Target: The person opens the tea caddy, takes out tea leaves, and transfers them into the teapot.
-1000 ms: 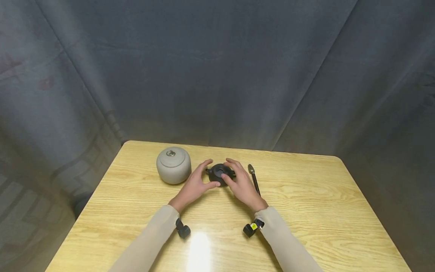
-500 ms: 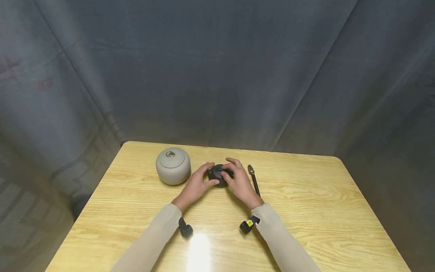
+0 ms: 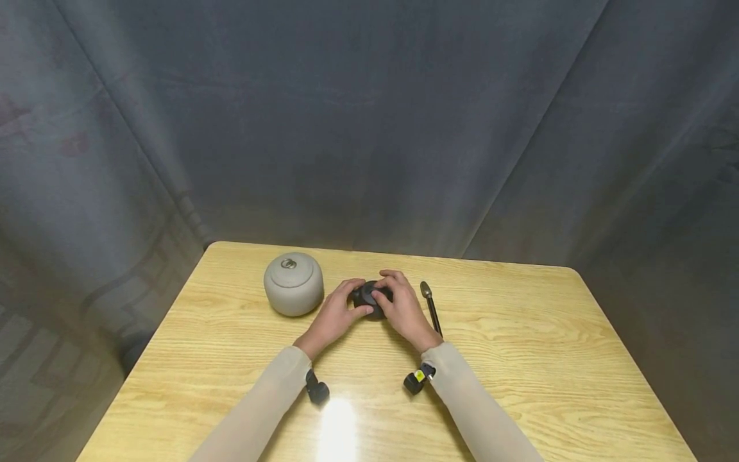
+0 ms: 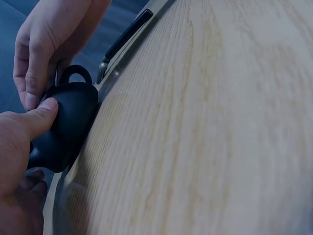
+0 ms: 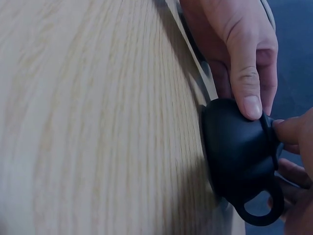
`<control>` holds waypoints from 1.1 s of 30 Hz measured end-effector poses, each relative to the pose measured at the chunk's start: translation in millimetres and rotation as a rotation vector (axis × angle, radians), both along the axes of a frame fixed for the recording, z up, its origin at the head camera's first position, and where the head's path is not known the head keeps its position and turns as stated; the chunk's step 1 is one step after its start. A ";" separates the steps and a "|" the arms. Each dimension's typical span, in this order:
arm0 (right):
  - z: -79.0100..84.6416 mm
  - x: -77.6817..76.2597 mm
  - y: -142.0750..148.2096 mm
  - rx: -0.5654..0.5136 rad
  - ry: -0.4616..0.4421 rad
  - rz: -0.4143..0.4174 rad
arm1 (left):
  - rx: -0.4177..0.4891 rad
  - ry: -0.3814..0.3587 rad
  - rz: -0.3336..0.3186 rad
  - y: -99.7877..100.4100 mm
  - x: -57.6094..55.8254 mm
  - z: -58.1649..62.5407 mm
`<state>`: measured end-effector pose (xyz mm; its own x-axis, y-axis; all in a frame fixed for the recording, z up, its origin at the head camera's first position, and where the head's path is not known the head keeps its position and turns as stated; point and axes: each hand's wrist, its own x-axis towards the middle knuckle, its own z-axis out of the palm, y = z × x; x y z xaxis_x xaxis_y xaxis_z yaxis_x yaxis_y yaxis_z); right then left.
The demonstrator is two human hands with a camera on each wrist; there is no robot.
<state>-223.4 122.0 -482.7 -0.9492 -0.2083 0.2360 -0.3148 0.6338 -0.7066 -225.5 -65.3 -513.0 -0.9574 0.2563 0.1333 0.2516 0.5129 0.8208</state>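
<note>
A small black teapot (image 3: 376, 313) stands on the wooden table between both hands. My left hand (image 3: 333, 317) holds its body from the spout side, thumb on the near wall and fingers around the far side. From the right, my right hand (image 3: 405, 314) pinches the lid (image 5: 274, 139) at the top, which is partly hidden by the fingers. The lid sits on the pot's rim in the right wrist view, where the loop handle (image 5: 279, 203) also shows. In the left wrist view the thumb lies against the dark teapot body (image 4: 76, 115).
A grey lidded jar (image 3: 293, 287) with a metal ring on top stands left of the left hand. Right of the right hand lies a black-handled tool (image 3: 432, 307) with a metal tip. Behind the wooden table (image 3: 537, 346) hangs a grey curtain (image 3: 358, 128).
The right hand has moved slightly left and its fingers have closed in on the teapot's top. The pot's handle is now more covered. The left hand stays at the pot.
</note>
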 end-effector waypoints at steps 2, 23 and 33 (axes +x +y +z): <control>0.2 -0.3 0.0 0.007 0.004 0.000 | -0.005 0.003 -0.002 0.1 -0.5 0.2; 15.4 0.6 1.7 0.129 0.099 0.020 | -0.023 -0.011 -0.033 -0.1 0.4 8.0; 23.0 11.0 8.6 0.120 0.100 0.006 | -0.034 -0.016 -0.034 -0.7 0.7 7.3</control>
